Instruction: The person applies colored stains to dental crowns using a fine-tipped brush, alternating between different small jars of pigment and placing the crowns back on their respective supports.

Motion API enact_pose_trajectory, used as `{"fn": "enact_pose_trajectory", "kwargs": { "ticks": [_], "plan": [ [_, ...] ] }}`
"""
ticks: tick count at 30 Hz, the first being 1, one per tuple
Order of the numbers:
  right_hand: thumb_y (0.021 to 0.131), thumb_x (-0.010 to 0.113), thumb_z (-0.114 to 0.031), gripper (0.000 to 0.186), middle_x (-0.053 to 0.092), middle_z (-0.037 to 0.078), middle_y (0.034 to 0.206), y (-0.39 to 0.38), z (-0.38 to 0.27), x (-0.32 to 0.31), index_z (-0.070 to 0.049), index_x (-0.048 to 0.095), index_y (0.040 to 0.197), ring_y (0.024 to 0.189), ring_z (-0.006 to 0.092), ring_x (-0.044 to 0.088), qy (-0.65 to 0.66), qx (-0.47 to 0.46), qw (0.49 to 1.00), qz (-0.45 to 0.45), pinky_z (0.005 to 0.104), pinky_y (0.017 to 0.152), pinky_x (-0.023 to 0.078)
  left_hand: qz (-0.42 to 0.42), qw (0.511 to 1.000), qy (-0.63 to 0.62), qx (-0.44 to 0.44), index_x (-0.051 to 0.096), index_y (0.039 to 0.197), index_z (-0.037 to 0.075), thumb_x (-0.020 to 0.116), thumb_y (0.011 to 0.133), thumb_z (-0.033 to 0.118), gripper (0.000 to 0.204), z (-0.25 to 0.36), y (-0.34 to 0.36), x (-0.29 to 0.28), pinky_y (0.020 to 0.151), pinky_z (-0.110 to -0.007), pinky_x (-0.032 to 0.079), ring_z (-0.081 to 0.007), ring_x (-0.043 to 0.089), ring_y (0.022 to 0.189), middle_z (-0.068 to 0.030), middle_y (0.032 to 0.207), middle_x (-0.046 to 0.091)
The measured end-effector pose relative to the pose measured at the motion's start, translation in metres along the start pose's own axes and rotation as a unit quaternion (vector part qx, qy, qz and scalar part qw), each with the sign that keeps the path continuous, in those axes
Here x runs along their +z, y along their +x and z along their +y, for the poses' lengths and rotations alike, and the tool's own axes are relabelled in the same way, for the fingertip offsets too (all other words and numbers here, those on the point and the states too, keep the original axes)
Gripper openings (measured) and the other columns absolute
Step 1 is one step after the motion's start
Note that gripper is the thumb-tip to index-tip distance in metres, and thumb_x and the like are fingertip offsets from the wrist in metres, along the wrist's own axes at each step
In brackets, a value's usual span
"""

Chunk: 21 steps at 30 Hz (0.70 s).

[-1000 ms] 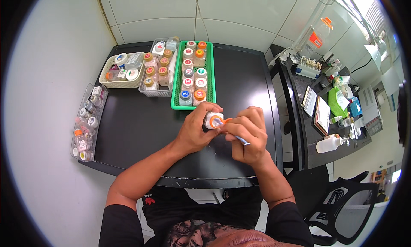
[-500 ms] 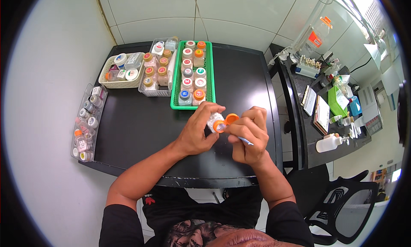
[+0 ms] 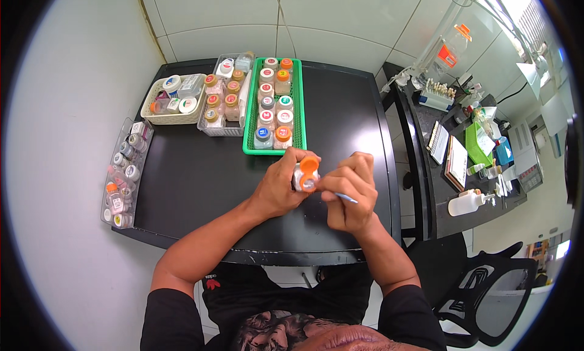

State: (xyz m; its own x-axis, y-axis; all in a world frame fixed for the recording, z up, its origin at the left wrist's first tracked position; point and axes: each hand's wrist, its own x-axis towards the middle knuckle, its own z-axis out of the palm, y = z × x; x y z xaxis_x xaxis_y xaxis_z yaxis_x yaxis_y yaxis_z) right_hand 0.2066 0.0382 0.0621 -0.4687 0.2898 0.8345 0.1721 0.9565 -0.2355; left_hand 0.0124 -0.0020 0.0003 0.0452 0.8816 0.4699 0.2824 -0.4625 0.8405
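Observation:
My left hand (image 3: 275, 189) is wrapped around a small clear bottle (image 3: 298, 178) above the front half of the black table. Its orange flip-top lid (image 3: 309, 164) stands up, and the open mouth faces me. Close to the right, my right hand (image 3: 351, 194) is closed on a thin light-blue stick-shaped tool (image 3: 346, 197), whose end sticks out below the fingers; the rest is hidden in the grip. The right fingertips are at the bottle's orange rim; whether they touch it I cannot tell.
Beyond my hands, a green basket (image 3: 249, 145) holds capped jars. Left of it are a clear bin (image 3: 222, 132), a cream basket (image 3: 176, 119) and a long clear tray (image 3: 107, 196) of small jars. A side desk (image 3: 435, 223) and mesh chair (image 3: 496, 299) are at the right.
The bottle has turned in my left hand, bringing its lid from right of the mouth to above it. My right hand has shifted slightly left with the blue tool.

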Motion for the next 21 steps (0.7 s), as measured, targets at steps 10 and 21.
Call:
{"fn": "enact_pose_trajectory", "kwargs": {
  "ticks": [10,21],
  "plan": [
    [0.091,0.083,-0.02,0.014,0.073,0.002,0.087,0.0,0.0,-0.002,-0.008,0.077,0.096,0.083,0.0253,0.06,0.044,0.016,0.999,0.0,0.043,0.088,0.043,-0.013,0.996,0.041,0.077,0.055,0.141,0.002,0.083,0.088,0.0,0.06,0.001,0.003,-0.005,0.104,-0.042,0.057,-0.0303,0.072,0.118,-0.0165,0.132,0.065],
    [0.095,0.082,-0.019,0.013,0.073,0.003,0.087,0.003,0.001,-0.001,-0.006,0.078,0.097,0.084,0.0257,0.062,0.014,0.043,0.998,0.032,0.0415,0.091,0.044,-0.036,0.998,-0.007,0.052,0.059,0.15,-0.001,0.078,0.089,0.001,0.065,-0.005,0.005,-0.006,0.11,-0.043,0.056,-0.03,0.074,0.126,-0.0169,0.141,0.059]
  ]
}}
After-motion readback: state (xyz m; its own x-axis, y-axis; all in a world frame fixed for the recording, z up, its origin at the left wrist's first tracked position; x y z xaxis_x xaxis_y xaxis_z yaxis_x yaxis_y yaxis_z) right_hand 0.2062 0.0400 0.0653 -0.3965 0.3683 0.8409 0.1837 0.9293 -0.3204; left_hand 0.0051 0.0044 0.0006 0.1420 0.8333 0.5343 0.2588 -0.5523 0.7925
